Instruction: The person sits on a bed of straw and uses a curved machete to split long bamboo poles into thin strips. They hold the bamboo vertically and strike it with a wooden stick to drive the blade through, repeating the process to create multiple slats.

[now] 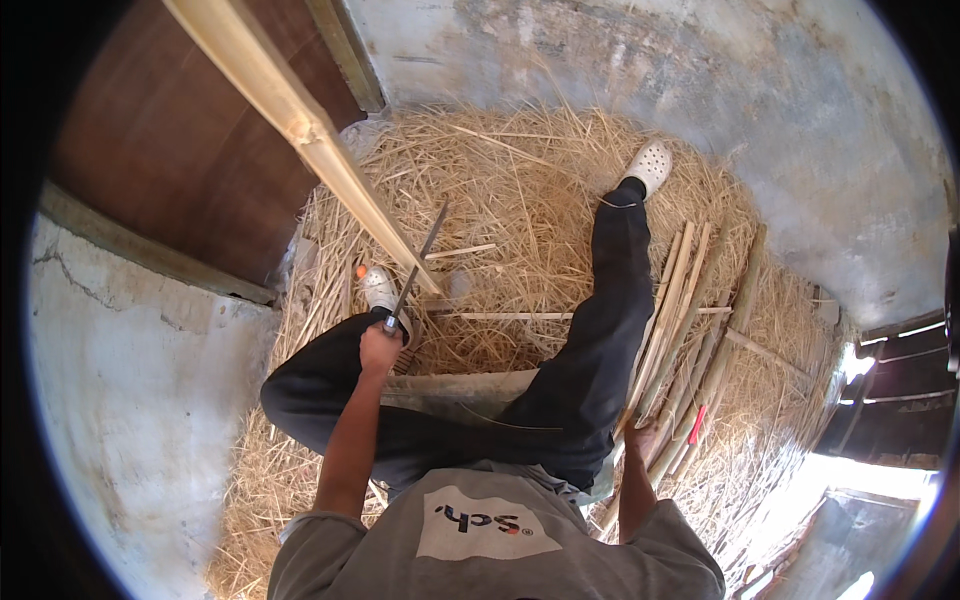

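- Gripping a dark-bladed knife (430,240) in the left hand (380,350), fingers wrapped in a closed fist around the handle, blade slanting up and away to the right
- Crossing, with that blade, the lower end of a long split bamboo pole (300,120); unable to tell from this angle whether touching or just beside
- Leaning down from the upper left, in the case of the pole, with the low end over the straw (520,210) between the feet
- Reaching down on the other side with the right hand (640,437), set against a bundle of bamboo lengths (685,320); unable to tell how far closed or whether holding any piece, fingers being partly hidden
- Lying lengthwise beside the right leg, as to the bundle, pale strips nearer the leg and darker poles farther out, with a red piece (697,425) near the right hand
- Sitting with left leg bent and right leg stretched forward, in dark trousers (620,260) and white perforated shoes (651,167)
- Surrounded by a stained wall (640,60) ahead and a brown wooden panel (190,170) at upper left
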Motion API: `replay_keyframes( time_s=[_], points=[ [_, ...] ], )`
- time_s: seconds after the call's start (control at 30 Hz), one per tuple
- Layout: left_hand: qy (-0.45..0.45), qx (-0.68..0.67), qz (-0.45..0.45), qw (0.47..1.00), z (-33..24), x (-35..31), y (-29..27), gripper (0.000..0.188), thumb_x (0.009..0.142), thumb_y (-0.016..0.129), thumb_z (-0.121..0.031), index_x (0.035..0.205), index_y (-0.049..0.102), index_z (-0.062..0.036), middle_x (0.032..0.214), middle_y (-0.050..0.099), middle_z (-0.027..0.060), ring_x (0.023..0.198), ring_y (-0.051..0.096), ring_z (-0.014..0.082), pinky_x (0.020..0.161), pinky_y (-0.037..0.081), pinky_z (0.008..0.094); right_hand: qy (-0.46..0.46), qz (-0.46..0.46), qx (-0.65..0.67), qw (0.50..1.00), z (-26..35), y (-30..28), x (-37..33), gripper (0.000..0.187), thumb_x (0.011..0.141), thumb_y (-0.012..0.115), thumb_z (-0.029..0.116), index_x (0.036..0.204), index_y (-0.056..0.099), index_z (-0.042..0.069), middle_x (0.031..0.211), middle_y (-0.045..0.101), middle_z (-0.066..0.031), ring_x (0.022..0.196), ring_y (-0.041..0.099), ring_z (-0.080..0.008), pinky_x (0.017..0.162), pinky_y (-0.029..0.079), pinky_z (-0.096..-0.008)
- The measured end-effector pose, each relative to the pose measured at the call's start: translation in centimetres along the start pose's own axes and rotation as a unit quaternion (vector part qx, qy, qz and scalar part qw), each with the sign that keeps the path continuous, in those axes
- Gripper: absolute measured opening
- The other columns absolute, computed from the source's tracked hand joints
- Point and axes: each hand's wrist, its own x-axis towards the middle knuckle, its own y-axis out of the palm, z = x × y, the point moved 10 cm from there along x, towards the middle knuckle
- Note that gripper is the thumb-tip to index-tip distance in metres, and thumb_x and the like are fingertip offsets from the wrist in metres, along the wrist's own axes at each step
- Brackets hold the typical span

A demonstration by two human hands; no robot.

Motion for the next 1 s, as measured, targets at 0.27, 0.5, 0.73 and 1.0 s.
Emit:
replay_keyframes(
  time_s=[0.27,0.5,0.73,1.0],
  points=[
    [0.03,0.012,0.001,0.999,1.4,1.2,0.8,0.025,0.079,0.067,-0.021,0.094,0.07,-0.0012,0.087,0.069,0.0245,0.088,0.066,0.0431,0.078,0.053,0.0494,0.19,-0.03,-0.119,0.974,-13.3,-8.0,4.2,0.08,0.088,0.064,0.046,0.145,0.03,0.002,0.138,0.042,-0.0255,0.122,0.049,-0.0359,0.097,0.046,-0.0532],
    [0.022,0.012,-0.001,1.0,1.1,0.9,0.8,0.024,0.079,0.067,-0.019,0.09,0.069,0.0009,0.082,0.068,0.0249,0.084,0.067,0.0422,0.074,0.052,0.0486,0.193,0.092,-0.03,0.976,-14.2,-2.5,2.2,0.077,0.089,0.064,0.043,0.144,0.031,0.001,0.139,0.043,-0.0243,0.124,0.048,-0.0357,0.099,0.046,-0.0532],
    [0.024,0.003,0.012,1.0,1.2,0.9,0.5,0.022,0.078,0.068,-0.018,0.089,0.069,0.0008,0.079,0.068,0.0234,0.079,0.067,0.0411,0.07,0.052,0.0477,0.201,0.133,-0.013,0.97,-15.3,-3.8,1.7,0.075,0.089,0.064,0.04,0.144,0.032,0.001,0.14,0.043,-0.0232,0.127,0.047,-0.0356,0.101,0.045,-0.0533],
    [0.013,-0.015,0.018,1.0,-1.3,0.5,-0.5,0.024,0.078,0.069,-0.02,0.092,0.07,-0.0002,0.083,0.068,0.0231,0.083,0.067,0.0407,0.073,0.052,0.0474,-0.138,0.054,0.101,0.984,1.8,1.5,-0.2,0.057,0.089,0.068,0.034,0.132,0.05,0.001,0.12,0.058,-0.0234,0.112,0.059,-0.0365,0.092,0.051,-0.0415]
  ],
)
